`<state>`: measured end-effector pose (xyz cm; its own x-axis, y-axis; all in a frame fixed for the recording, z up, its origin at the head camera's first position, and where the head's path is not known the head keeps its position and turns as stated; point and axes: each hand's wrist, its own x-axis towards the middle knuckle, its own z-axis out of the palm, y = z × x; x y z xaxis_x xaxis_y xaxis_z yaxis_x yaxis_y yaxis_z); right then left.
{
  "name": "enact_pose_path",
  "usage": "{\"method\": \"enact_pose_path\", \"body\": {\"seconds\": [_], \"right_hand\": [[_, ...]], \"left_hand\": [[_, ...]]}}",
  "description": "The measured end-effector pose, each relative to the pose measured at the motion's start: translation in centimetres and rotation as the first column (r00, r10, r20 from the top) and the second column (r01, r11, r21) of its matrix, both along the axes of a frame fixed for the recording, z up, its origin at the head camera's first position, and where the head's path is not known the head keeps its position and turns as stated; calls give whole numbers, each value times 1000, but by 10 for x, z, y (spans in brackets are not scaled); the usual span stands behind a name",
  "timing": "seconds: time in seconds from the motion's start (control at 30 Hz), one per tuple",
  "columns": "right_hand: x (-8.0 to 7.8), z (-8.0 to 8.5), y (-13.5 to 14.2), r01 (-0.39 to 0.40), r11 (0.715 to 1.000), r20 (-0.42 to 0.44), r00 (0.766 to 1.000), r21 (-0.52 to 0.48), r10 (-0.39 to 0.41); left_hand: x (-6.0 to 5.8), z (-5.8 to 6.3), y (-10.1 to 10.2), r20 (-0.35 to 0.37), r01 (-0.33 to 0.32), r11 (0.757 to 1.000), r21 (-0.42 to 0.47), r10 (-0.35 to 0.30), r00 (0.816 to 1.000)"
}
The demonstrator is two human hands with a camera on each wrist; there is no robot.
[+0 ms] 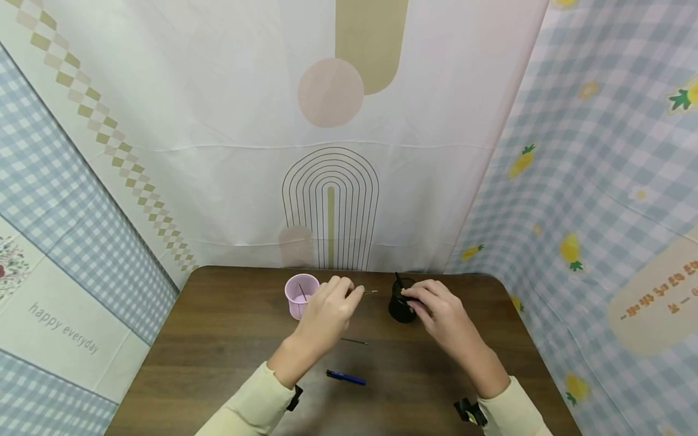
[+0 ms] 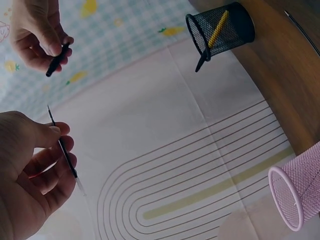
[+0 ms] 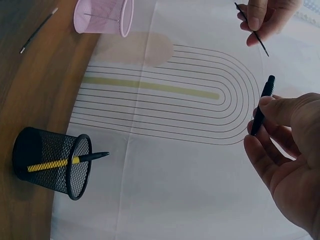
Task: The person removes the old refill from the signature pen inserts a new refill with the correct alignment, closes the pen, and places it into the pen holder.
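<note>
Both hands up, one pen bit pinched in each
So from my remote seat, clock centred on the blue pen (image 1: 346,378) on the brown table (image 1: 234,351), head view: I've got the left hand (image 1: 329,306) around 11:30, thumb and fingers pinching a thin dark refill (image 2: 65,150), and the right hand (image 1: 440,310) about 2 o'clock, fingertips clamped on a short black pen part (image 3: 259,117). The two pieces are apart, mid-air. Pink mesh cup (image 1: 296,311) at 11 with a thin stick (image 1: 303,292) in it, black mesh cup (image 1: 402,312) around 1 with a yellow-and-black pen (image 2: 218,29) leaning inside, plus a loose refill (image 1: 354,341) lying near 12.
</note>
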<state>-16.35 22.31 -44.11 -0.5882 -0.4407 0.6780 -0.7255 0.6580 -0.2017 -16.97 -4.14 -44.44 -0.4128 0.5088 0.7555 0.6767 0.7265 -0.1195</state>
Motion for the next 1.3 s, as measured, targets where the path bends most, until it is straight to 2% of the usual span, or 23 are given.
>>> {"method": "enact_pose_path", "body": {"seconds": [0.6, 0.87, 1.3], "right_hand": [[5, 7, -2, 12, 999, 7, 1000, 34, -12], [5, 8, -3, 2, 999, -20, 1000, 53, -1], [5, 7, -10, -10, 998, -94, 995, 57, 15]], "left_hand": [[5, 5, 11, -13, -41, 998, -46, 40, 999], [6, 8, 13, -21, -52, 997, -61, 50, 999], [7, 5, 18, -62, -64, 995, -73, 60, 996]]}}
